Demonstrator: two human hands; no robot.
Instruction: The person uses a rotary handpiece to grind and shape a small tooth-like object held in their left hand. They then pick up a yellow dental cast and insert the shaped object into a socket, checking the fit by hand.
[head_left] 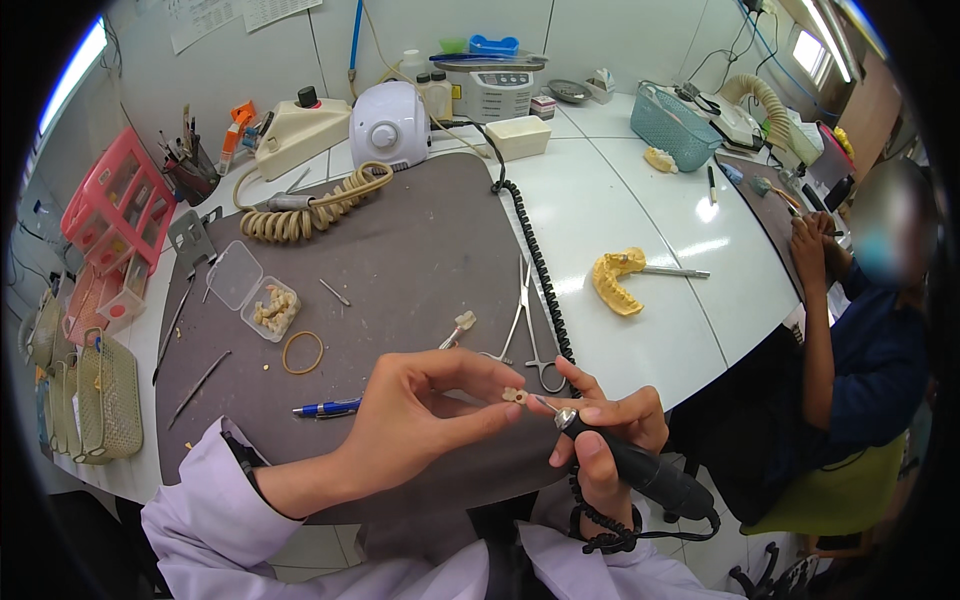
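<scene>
My left hand point(415, 412) pinches a small tooth-coloured dental piece point(515, 396) between thumb and fingertips. A dark hole shows in the piece. In my right hand point(625, 420) lies a black rotary handpiece point(655, 472), its thin bur pointing left at the dental piece. Whether the bur touches it, I cannot tell. A black coiled cord point(535, 270) runs across the mat. Just beyond my hands lie a scissor-like clamp point(524, 320) and a small tool with a pale tip point(464, 321). A blue pen point(327, 409) is beside my left wrist.
On the grey mat point(420, 240) are an open clear box of artificial teeth point(275, 312), a rubber band point(303, 352) and a coiled beige hose point(320, 210). A yellow dental cast point(617, 282) sits on the white table. At right, another person point(870, 330) works nearby.
</scene>
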